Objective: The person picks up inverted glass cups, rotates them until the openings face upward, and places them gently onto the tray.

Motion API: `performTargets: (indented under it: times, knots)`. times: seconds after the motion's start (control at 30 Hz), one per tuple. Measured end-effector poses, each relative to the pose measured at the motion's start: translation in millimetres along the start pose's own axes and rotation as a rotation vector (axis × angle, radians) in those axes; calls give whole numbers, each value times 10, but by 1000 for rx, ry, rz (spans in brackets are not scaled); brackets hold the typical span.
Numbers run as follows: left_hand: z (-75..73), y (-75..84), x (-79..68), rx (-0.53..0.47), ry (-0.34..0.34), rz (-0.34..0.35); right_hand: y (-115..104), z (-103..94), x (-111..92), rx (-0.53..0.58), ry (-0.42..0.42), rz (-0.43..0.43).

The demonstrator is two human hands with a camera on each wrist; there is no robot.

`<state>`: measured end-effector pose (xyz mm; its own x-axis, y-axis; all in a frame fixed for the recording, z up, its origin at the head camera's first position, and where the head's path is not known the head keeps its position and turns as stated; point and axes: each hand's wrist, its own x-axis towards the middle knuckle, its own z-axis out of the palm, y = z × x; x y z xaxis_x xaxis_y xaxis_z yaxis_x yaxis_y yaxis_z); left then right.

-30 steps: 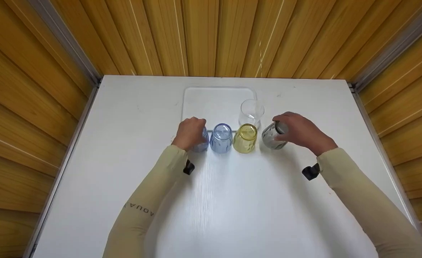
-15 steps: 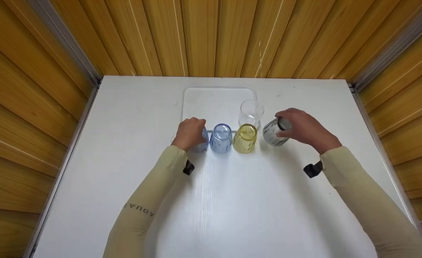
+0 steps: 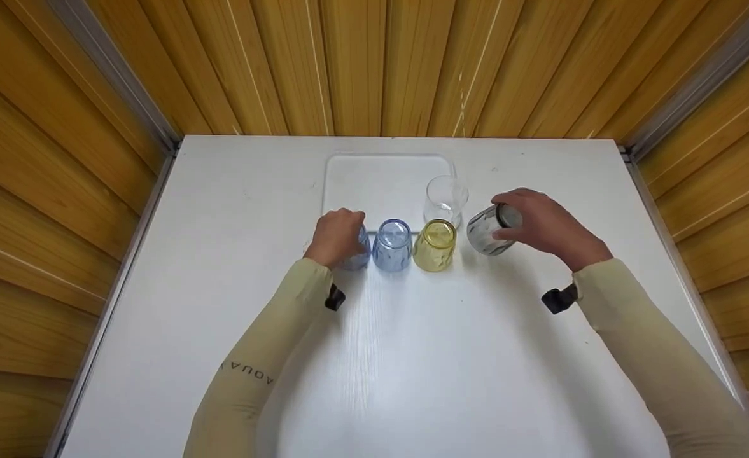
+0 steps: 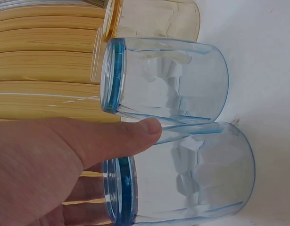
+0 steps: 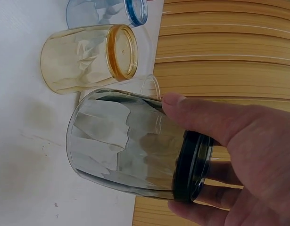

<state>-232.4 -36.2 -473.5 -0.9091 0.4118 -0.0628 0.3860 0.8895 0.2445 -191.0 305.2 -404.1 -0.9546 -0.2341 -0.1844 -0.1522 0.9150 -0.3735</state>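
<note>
Three tumblers stand upside down in a row on the white table: a blue one (image 3: 359, 252) at the left, a second blue one (image 3: 392, 245) and a yellow one (image 3: 435, 245). My left hand (image 3: 337, 236) grips the leftmost blue tumbler (image 4: 187, 183) from above, thumb along its side, beside the second blue one (image 4: 163, 77). My right hand (image 3: 539, 226) holds a grey tumbler (image 3: 487, 233) by its dark base, tilted and off the table, right of the yellow one. In the right wrist view, my right hand (image 5: 239, 141) has its thumb and fingers round the grey tumbler (image 5: 130, 146).
A clear flat tray (image 3: 380, 181) lies behind the row, with a clear glass (image 3: 446, 200) standing upright at its right front corner, close to the grey tumbler. Wooden slat walls close in the table (image 3: 412, 356) at the back and sides.
My right hand has lifted the grey tumbler off the table, tilted it and carried it slightly away from me. The left hand and the other tumblers have not moved.
</note>
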Motion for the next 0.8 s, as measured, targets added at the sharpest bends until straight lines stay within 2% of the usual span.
performTargets:
  times: [0.27, 0.8]
  knots:
    - [2, 13, -2, 19, 14, -2, 35, -24, -35, 17, 42, -52]
    - [11, 10, -1, 27, 11, -3, 50, -43, -35, 29, 33, 0]
